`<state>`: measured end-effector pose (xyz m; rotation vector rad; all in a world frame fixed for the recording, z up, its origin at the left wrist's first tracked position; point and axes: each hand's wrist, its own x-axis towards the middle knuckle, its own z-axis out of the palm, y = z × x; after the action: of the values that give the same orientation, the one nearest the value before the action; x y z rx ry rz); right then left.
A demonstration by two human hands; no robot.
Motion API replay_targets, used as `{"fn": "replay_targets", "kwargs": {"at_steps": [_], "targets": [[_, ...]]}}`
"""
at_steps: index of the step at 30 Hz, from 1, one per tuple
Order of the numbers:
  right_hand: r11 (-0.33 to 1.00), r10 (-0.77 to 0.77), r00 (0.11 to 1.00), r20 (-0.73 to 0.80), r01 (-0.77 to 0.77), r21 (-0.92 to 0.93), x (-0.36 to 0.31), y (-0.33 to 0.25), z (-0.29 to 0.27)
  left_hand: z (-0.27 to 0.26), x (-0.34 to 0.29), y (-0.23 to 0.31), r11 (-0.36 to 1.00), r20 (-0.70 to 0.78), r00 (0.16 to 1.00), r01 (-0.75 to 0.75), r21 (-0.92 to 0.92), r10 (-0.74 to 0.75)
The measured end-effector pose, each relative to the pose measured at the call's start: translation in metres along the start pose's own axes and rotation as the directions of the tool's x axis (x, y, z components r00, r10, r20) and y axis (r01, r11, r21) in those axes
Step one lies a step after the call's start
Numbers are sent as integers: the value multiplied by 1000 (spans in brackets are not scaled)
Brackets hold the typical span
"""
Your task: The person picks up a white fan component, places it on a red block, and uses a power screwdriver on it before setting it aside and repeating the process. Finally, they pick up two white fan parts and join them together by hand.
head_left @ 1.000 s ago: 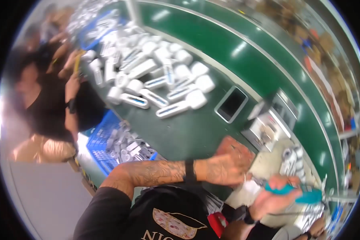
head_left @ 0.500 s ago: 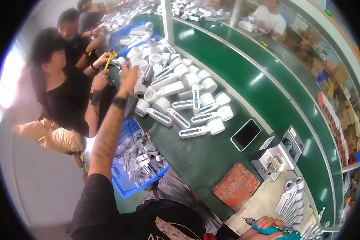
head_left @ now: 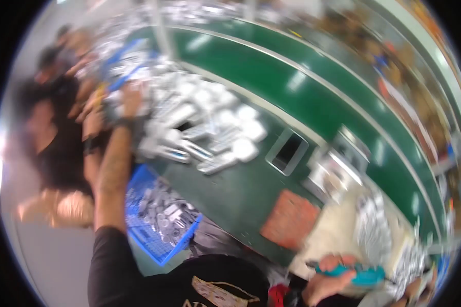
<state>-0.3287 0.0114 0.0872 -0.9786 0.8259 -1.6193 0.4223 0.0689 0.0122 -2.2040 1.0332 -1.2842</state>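
My left hand (head_left: pixel 133 100) reaches far out to the back left, at the edge of a pile of white plastic housings (head_left: pixel 235 151) with round heads and long handles, some with a blue strip. Motion smears its fingers, so whether it grips one of the housings cannot be made out. Low at the right, my right hand (head_left: pixel 325 284) is closed around a teal electric screwdriver (head_left: pixel 366 275). The tool's tip points left, over the pale near end of the bench.
A phone (head_left: pixel 288 152), a worn red board (head_left: pixel 290 219) and a metal box-shaped device (head_left: pixel 335 176) lie on the green bench. Below its left edge hangs a blue basket (head_left: pixel 161 256) of small grey parts. Co-workers (head_left: pixel 61 120) stand left. More white parts (head_left: pixel 371 225) sit at right.
The whole view has swung, so the bench and pile appear farther left, and the picture is blurred. My right hand with the screwdriver shows higher and more fully in view.
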Motion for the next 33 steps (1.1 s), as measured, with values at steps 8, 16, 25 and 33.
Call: {"fn": "replay_targets", "kwargs": {"at_steps": [8, 16, 25, 33], "targets": [[984, 52, 980, 191, -17, -180, -3, 8, -14, -390, 17, 114, -187, 15, 999, 24, -982, 50], [965, 74, 993, 87, -50, -256, -10, -22, -41, -600, -18, 395, -352, -473, 796, -349, -868, 378], [957, 99, 993, 69, -76, -281, -17, -32, -62, -613, -27, 455, -227, -105, 862, 12, -974, 497], [961, 52, 991, 122, -17, -275, 1, -17, -64, -582, -29, 322, -427, -195, 834, 53, -903, 516]]}}
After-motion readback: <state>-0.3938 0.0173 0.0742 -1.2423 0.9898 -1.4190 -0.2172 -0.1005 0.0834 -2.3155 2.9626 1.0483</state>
